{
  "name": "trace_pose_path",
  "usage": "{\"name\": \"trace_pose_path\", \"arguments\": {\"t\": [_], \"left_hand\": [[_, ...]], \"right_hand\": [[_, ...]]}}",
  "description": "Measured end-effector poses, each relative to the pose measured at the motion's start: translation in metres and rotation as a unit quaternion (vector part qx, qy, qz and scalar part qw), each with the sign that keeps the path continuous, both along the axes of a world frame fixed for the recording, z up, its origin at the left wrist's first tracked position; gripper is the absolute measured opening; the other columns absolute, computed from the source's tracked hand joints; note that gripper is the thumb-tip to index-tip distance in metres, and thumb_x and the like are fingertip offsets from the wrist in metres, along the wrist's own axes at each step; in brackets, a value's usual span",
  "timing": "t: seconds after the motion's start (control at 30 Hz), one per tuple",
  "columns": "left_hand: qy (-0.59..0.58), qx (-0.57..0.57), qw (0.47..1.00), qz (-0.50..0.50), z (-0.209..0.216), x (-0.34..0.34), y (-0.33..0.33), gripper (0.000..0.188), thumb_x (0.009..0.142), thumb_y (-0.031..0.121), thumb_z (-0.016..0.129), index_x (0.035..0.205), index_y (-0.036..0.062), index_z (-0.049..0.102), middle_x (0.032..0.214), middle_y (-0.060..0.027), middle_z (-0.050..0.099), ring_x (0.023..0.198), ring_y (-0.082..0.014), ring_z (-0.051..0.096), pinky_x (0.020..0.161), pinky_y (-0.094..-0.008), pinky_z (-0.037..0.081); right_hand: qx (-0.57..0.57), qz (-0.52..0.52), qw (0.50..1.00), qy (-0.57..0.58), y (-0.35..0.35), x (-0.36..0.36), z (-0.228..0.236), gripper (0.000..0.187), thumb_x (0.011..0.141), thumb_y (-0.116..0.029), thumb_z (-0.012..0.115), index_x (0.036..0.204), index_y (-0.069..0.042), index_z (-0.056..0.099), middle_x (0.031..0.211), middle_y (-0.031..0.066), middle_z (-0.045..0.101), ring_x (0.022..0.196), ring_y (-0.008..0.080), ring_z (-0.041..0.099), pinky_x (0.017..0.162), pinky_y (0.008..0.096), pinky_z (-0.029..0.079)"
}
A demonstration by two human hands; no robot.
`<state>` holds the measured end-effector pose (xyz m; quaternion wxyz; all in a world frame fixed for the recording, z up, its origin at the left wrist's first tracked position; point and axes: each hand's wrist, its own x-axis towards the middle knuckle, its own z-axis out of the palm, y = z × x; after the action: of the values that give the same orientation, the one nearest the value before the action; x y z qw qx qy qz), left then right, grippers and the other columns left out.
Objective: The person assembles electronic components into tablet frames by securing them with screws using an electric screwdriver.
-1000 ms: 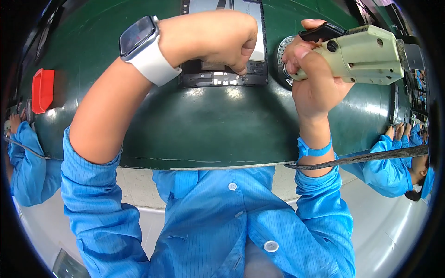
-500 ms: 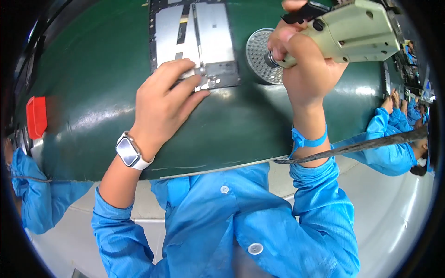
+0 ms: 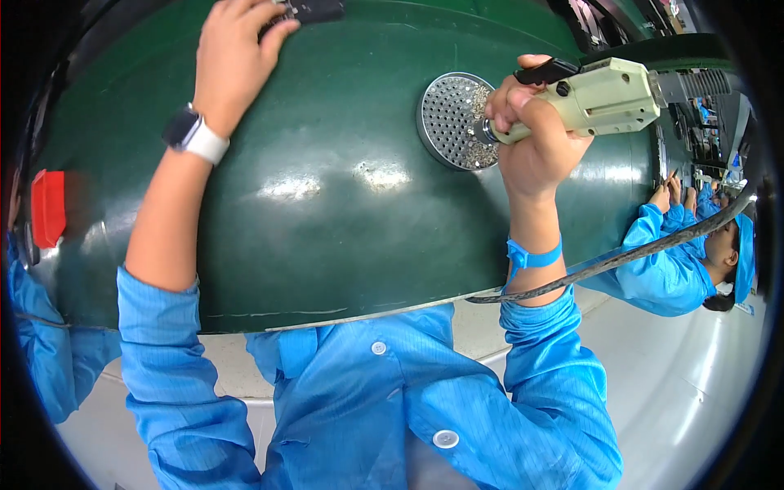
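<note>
At the far edge of the picture, my left hand [image 3: 238,41] has its fingers closed on the near edge of a flat, dark-framed opened tablet [image 3: 320,10]. Most of the tablet lies outside the view. My right hand [image 3: 541,151] grips a pale green electric screwdriver [image 3: 608,98] with a black lever. Its nose points left, over a round metal screw tray [image 3: 437,124] full of small holes. Tiny screws [image 3: 480,153] are scattered on the tray's right side. Whether the bit touches a screw is hidden by the nose and fingers.
A green mat [image 3: 343,253] covers the bench. A red plastic holder [image 3: 49,208] stands at its left. From the blue wrist strap [image 3: 535,257] on my right wrist area, a dark cable [image 3: 653,247] runs rightward. Co-workers in blue sit on both sides.
My left hand and the tablet have moved away to the far left, mostly out of view. The screwdriver stays over the screw tray, which now shows more of its surface.
</note>
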<state>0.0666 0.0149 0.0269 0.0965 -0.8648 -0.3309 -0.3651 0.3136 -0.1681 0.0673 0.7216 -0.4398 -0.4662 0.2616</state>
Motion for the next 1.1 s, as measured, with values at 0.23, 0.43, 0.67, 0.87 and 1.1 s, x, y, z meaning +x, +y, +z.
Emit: {"name": "trace_pose_path", "arguments": {"t": [0.23,0.43,0.67,0.87,1.1], "left_hand": [[0.018,-0.020,0.982,0.185,-0.028,-0.009,0.061,0.036,0.093,0.028,0.062,0.121,0.0055,0.067,0.126,-0.0179,0.062,0.118,-0.0384,0.055,0.104,-0.0430,0.043],[0.008,-0.072,0.975,0.212,-0.034,-0.010,0.046,0.041,0.092,0.030,0.062,0.126,0.0069,0.065,0.138,-0.0220,0.054,0.130,-0.0416,0.045,0.110,-0.0459,0.037],[0.013,-0.091,0.970,0.225,-0.031,-0.007,0.049,0.043,0.093,0.032,0.062,0.128,0.0075,0.064,0.141,-0.0220,0.051,0.133,-0.0391,0.043,0.112,-0.0444,0.035],[0.014,-0.097,0.969,0.228,-0.037,-0.012,0.051,0.044,0.093,0.032,0.063,0.129,0.0076,0.063,0.141,-0.0221,0.051,0.134,-0.0387,0.043,0.112,-0.0443,0.035],[0.003,-0.069,0.980,0.186,-0.026,-0.005,0.060,0.043,0.090,0.029,0.065,0.125,0.0046,0.065,0.138,-0.0271,0.051,0.128,-0.0438,0.045,0.109,-0.0481,0.036]], "right_hand": [[-0.026,0.007,1.000,0.003,-0.012,-0.011,0.002,0.030,0.079,-0.001,0.057,0.108,0.008,0.056,0.065,0.0097,0.054,0.050,0.0165,0.049,0.051,0.0331,0.044],[-0.071,0.029,0.997,0.019,-0.023,-0.024,-0.012,0.033,0.075,0.008,0.059,0.107,0.004,0.056,0.069,0.0080,0.057,0.055,0.0146,0.054,0.049,0.0262,0.043],[-0.065,0.054,0.995,0.050,-0.021,-0.023,-0.013,0.032,0.075,0.009,0.056,0.106,0.002,0.056,0.069,0.0064,0.057,0.056,0.0124,0.052,0.054,0.0284,0.045],[-0.074,0.053,0.995,0.049,-0.016,-0.028,-0.016,0.030,0.075,0.009,0.056,0.104,0.001,0.057,0.068,0.0059,0.056,0.055,0.0123,0.052,0.053,0.0276,0.044],[-0.065,0.036,0.995,0.072,-0.010,-0.029,-0.009,0.030,0.074,0.009,0.056,0.103,0.002,0.058,0.072,0.0074,0.059,0.056,0.0118,0.053,0.051,0.0262,0.044]]}}
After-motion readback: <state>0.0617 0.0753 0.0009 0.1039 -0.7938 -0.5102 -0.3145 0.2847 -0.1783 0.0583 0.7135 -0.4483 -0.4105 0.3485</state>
